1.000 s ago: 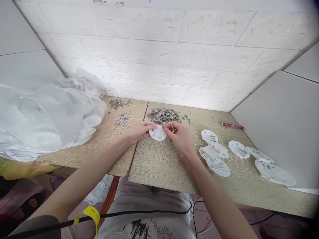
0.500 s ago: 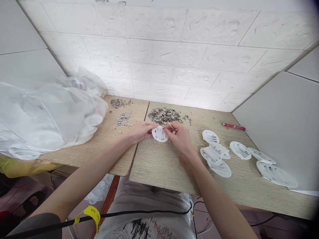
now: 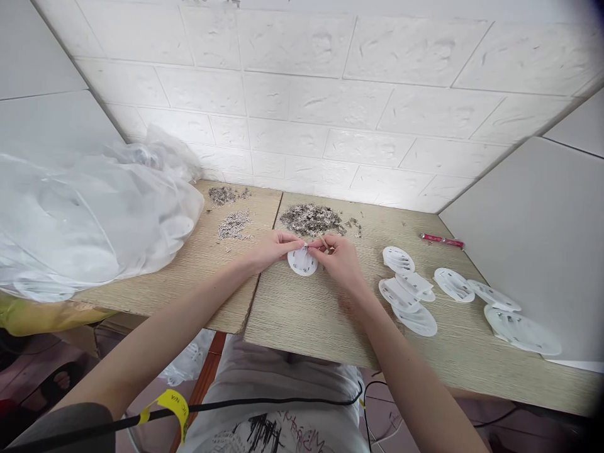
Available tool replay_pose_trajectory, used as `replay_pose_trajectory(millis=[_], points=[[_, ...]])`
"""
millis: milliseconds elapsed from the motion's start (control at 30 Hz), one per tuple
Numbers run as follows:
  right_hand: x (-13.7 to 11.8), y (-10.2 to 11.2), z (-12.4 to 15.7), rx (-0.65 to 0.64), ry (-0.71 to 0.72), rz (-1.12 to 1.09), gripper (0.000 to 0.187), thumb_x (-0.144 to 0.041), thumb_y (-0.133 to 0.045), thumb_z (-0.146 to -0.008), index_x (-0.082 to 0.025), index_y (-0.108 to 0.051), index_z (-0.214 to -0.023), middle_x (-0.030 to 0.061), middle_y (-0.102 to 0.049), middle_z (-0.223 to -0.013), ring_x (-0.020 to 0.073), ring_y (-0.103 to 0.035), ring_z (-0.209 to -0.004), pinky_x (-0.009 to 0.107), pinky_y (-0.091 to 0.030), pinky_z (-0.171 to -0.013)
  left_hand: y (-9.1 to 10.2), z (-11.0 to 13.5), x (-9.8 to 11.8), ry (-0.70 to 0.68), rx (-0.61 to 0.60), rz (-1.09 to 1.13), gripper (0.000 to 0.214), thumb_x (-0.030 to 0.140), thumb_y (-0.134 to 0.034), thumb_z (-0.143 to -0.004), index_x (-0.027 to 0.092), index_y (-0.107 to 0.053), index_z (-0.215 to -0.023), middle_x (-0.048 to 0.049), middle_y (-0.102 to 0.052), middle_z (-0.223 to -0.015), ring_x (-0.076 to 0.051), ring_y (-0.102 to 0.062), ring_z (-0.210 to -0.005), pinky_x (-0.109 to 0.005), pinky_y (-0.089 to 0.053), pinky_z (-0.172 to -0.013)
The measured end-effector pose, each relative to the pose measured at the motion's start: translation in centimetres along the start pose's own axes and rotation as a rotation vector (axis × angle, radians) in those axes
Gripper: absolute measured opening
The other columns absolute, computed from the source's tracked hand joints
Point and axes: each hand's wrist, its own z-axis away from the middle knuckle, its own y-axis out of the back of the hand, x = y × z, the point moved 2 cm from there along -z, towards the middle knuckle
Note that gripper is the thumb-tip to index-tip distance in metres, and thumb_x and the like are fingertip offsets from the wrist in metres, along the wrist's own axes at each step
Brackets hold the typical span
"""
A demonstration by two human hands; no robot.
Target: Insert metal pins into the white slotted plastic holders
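A round white plastic piece (image 3: 302, 263) with slots and small metal bits in it is held just above the table, close to the front of the metal heap. My left hand (image 3: 276, 248) grips it by its upper left edge, thumb and fingers pressed together. At the upper right edge, the fingertips of my right hand (image 3: 337, 255) are pinched against the same piece. What the right fingertips hold is too small to make out; a thin tan strip shows among those fingers. Behind the hands lies a heap of small metal parts (image 3: 311, 219).
Two smaller piles of metal parts, a dark one (image 3: 221, 195) and a bright one (image 3: 233, 225), lie left. A large clear plastic bag (image 3: 94, 220) fills the left side. Several white round pieces (image 3: 401, 294) lie right, near a red pen-like object (image 3: 442, 240). A black cable crosses my lap.
The white round piece has tilted and sits slightly lower, showing more of its slotted side. Both hands have drawn closer together at its upper edge.
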Motion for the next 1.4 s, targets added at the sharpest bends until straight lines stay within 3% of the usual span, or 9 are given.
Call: replay_pose_trajectory(millis=[200,433,633,900,1133,1300,1400], points=[[0.24,-0.10,-0.02,-0.084,-0.097,-0.178,0.021,-0.036,-0.069,-0.071,-0.015,-0.066,-0.072,0.0007,-0.059,-0.065,0.0126,-0.050,-0.060,0.026,-0.036,-0.055,-0.24,0.30,0.36,-0.037,0.019,-0.075,0.027,0.038,-0.078,-0.068,0.014,-0.074,-0.080,-0.0039,-0.070,-0.074,-0.012,-0.059,-0.067,-0.025,-0.045,-0.065],[0.25,-0.43,0.04,-0.132,-0.146,-0.341,0.030,-0.042,-0.072,-0.070,-0.016,-0.063,-0.082,0.0034,-0.064,-0.075,0.0130,-0.054,-0.064,0.025,-0.041,-0.056,-0.32,0.22,0.29,-0.067,0.061,-0.127,0.029,0.041,-0.078,-0.067,0.015,-0.073,-0.080,-0.0031,-0.070,-0.074,-0.013,-0.059,-0.067,-0.025,-0.045,-0.063],[0.27,-0.75,0.03,-0.107,-0.147,-0.339,0.032,-0.043,-0.072,-0.069,-0.017,-0.063,-0.084,0.0041,-0.065,-0.076,0.0140,-0.057,-0.065,0.026,-0.043,-0.057,-0.58,0.13,0.52,-0.110,0.065,-0.180,0.031,0.041,-0.078,-0.065,0.014,-0.070,-0.077,-0.0011,-0.065,-0.068,-0.011,-0.055,-0.062,-0.023,-0.042,-0.058],[0.04,-0.74,-0.04,-0.117,-0.135,-0.351,0.032,-0.044,-0.073,-0.069,-0.016,-0.065,-0.083,0.0030,-0.064,-0.073,0.0129,-0.054,-0.063,0.025,-0.042,-0.055,-0.65,0.31,0.76,-0.059,0.071,-0.145,0.029,0.039,-0.079,-0.063,0.014,-0.071,-0.074,-0.0005,-0.064,-0.065,-0.010,-0.052,-0.059,-0.023,-0.040,-0.057],[-0.23,-0.59,0.07,-0.110,-0.119,-0.298,0.030,-0.044,-0.071,-0.071,-0.016,-0.065,-0.080,0.0022,-0.063,-0.071,0.0125,-0.053,-0.061,0.025,-0.040,-0.053,-0.41,0.07,0.26,-0.065,0.040,-0.159,0.030,0.042,-0.075,-0.069,0.013,-0.070,-0.078,-0.0029,-0.066,-0.071,-0.012,-0.056,-0.062,-0.024,-0.043,-0.058],[0.30,-0.62,0.03,-0.086,-0.144,-0.357,0.027,-0.041,-0.069,-0.072,-0.017,-0.063,-0.084,0.0014,-0.062,-0.072,0.0127,-0.053,-0.062,0.025,-0.041,-0.055,-0.50,0.26,0.57,-0.291,0.043,-0.302,0.033,0.036,-0.070,-0.076,0.015,-0.064,-0.101,-0.0077,-0.066,-0.100,-0.016,-0.062,-0.085,-0.027,-0.049,-0.072],[0.31,-0.54,0.06,-0.081,-0.153,-0.378,0.026,-0.040,-0.067,-0.074,-0.017,-0.063,-0.085,0.0002,-0.061,-0.071,0.0111,-0.050,-0.059,0.025,-0.038,-0.054,-0.49,0.46,0.80,-0.430,0.084,-0.475,0.024,0.030,-0.066,-0.079,0.017,-0.064,-0.098,-0.0073,-0.062,-0.101,-0.016,-0.060,-0.087,-0.027,-0.049,-0.072]])
